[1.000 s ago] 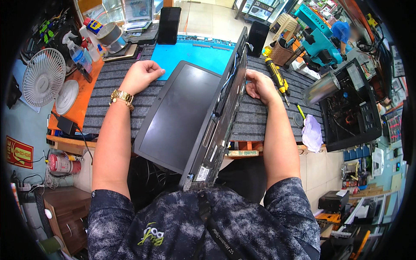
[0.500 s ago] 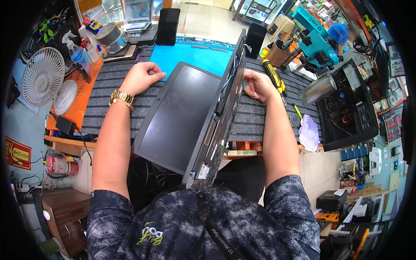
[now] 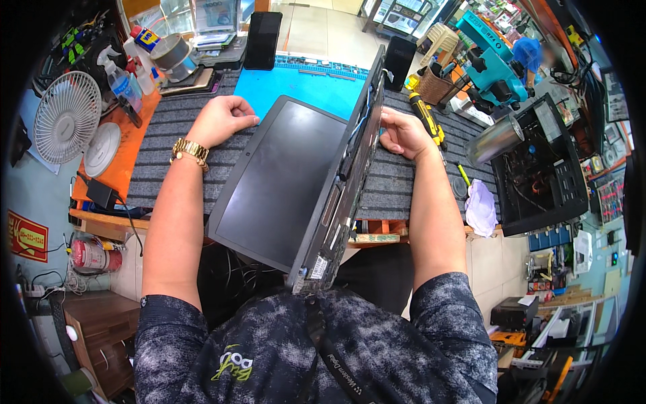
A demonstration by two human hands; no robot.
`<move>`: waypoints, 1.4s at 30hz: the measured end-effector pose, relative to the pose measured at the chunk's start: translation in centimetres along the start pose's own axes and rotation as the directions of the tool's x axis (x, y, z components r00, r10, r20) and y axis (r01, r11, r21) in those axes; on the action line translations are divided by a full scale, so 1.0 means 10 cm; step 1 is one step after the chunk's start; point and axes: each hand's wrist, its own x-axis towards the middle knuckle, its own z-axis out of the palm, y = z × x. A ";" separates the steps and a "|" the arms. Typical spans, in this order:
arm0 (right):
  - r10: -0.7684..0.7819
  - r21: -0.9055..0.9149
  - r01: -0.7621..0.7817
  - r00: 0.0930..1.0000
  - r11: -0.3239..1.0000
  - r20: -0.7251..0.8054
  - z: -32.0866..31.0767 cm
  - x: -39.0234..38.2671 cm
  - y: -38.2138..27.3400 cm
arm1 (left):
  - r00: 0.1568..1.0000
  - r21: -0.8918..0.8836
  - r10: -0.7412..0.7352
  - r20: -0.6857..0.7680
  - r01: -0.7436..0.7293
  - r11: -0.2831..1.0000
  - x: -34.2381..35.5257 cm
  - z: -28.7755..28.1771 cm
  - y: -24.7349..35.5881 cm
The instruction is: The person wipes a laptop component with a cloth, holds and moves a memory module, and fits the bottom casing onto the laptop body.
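Observation:
A black laptop (image 3: 277, 185) is opened out and stands on edge at the table's front, its near end close to my torso. Its dark screen faces up and leftward, and the base (image 3: 340, 202) rises steeply with its underside partly uncovered. Beyond the screen's left edge, my left hand (image 3: 222, 120) rests by the blue mat (image 3: 296, 87), fingers curled and thumb against them. Whatever it holds, if anything, is hidden. My right hand (image 3: 405, 133) is at the base's far right side, curled fingers touching it; the fingertips are partly hidden behind the base.
Yellow-black screwdriver (image 3: 426, 118), crumpled pale cloth (image 3: 480, 209), metal cylinder (image 3: 494, 139) and opened computer case (image 3: 538, 172) lie to the right. A teal microscope (image 3: 490, 64) stands behind. Two dark phones (image 3: 262, 40) stand at the back. A white fan (image 3: 67, 116) is at left.
The laptop has shifted very slightly to the right. Both hands keep nearly the same places and poses.

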 end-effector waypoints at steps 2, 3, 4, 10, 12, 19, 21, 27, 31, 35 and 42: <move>0.000 -0.001 0.000 1.000 1.000 0.018 -0.03 0.01 0.01 | 1.000 0.003 0.009 0.001 -0.009 1.000 0.00 0.01 -0.01; 0.004 0.008 -0.004 1.000 1.000 0.011 -0.06 0.02 0.03 | 1.000 -0.002 0.005 0.001 -0.005 1.000 0.01 0.01 0.01; 0.008 0.017 -0.008 1.000 1.000 0.004 -0.09 0.02 0.05 | 1.000 -0.007 0.002 0.000 -0.002 1.000 0.01 0.01 0.03; -0.007 0.034 0.006 1.000 0.999 0.005 -0.05 0.02 0.04 | 1.000 -0.024 -0.013 -0.002 0.013 1.000 -0.03 0.00 0.06; -0.008 0.030 0.008 1.000 1.000 -0.003 -0.03 0.01 0.03 | 1.000 -0.025 -0.013 -0.003 0.013 1.000 -0.03 0.00 0.08; -0.070 -0.038 0.067 0.995 0.997 -0.066 -0.02 -0.02 0.09 | 1.000 -0.043 -0.012 -0.012 0.011 0.999 -0.04 0.00 0.06; -0.098 -0.021 0.097 0.991 0.995 -0.091 -0.06 -0.03 0.13 | 1.000 -0.046 -0.011 -0.017 0.010 0.999 -0.03 0.00 0.06; -0.154 0.017 0.160 0.971 0.987 -0.184 -0.16 -0.02 0.24 | 1.000 -0.057 -0.009 -0.026 0.007 0.998 -0.03 0.00 0.04; -0.183 0.059 0.192 0.974 0.980 -0.133 -0.19 -0.01 0.25 | 1.000 -0.042 -0.010 -0.027 0.009 0.999 -0.03 0.00 0.05; -0.187 0.043 0.194 0.974 0.980 -0.130 -0.15 -0.02 0.23 | 1.000 -0.049 -0.015 -0.027 0.014 0.999 -0.04 -0.01 0.04; -0.188 0.028 0.194 0.972 0.981 -0.144 -0.14 -0.04 0.22 | 1.000 -0.062 -0.012 -0.024 0.011 0.998 -0.02 0.00 0.01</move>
